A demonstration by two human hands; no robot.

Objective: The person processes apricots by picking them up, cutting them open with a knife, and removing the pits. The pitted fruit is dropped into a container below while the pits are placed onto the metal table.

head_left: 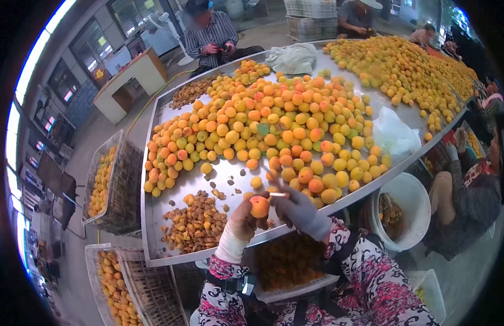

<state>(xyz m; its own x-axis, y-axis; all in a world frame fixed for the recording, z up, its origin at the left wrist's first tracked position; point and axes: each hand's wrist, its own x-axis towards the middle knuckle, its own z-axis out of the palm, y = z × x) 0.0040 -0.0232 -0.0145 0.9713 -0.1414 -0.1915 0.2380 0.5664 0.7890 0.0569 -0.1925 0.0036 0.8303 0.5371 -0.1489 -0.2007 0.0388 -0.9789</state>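
My left hand [242, 221], wrapped at the wrist in white, is closed around an orange apricot [259, 206] above the table's near edge. Right beside it, my gloved right hand [303, 213] grips a small thin tool [278, 194] with a white part showing; its exact kind is too small to make out. To the left of my hands lies a heap of apricot pits [196, 223] on the metal table [230, 171]. A large pile of whole apricots [252, 117] spreads just beyond my hands.
Crates of apricots [113, 185] stand left of the table. A white bucket [404, 206] is at the right, and a tray of dark orange pieces [290, 261] sits below the edge. A plastic bag [394, 133] lies on the table. Other people sit around it.
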